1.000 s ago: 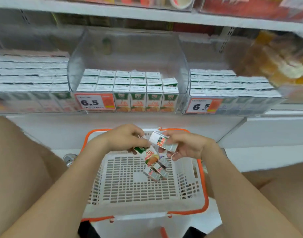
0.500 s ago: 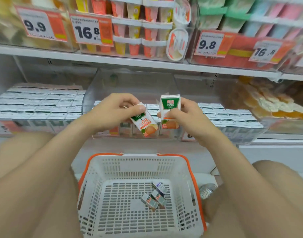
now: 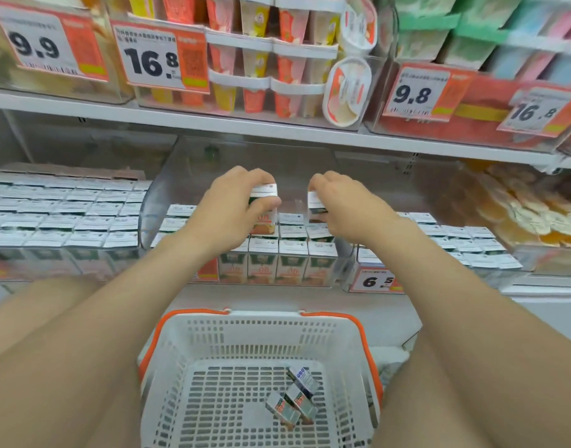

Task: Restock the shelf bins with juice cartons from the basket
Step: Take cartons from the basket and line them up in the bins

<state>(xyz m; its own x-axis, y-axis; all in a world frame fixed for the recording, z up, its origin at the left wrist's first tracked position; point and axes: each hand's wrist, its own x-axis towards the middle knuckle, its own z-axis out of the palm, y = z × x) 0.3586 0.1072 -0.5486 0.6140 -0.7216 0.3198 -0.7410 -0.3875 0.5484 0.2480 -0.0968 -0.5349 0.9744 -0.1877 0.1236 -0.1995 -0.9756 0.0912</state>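
Juice cartons, one in each of my hands, hang over the middle bin (image 3: 154, 202), above the rows of cartons (image 3: 290, 253) already standing in it. My left hand (image 3: 232, 202) wraps the left carton (image 3: 264, 192) from above, thumb on its near face and fingers curled over the top; it stands upright, and I cannot tell whether its base already touches the row beneath. My right hand (image 3: 345, 205) pinches the right carton (image 3: 315, 202) by its upper end, and my fingers hide most of it, so I cannot say if it hangs straight. The trouble I expect lies in the landing: if no open slot waits behind the filled rows, I will be setting these on top of folded carton tops, and a base that catches a flap could tip over once I let go. A tilted right carton would make that worse. My hands are close together, so releasing one could nudge the other's carton, or knock a neighbour out of its row toward the front. The clear bin wall is hard to see, and the upper shelf (image 3: 245, 124) sits low over my knuckles — lifting out carelessly could mean a bump. Down in the basket (image 3: 258, 331), three cartons (image 3: 297, 399) lie on their sides, waiting their turn.
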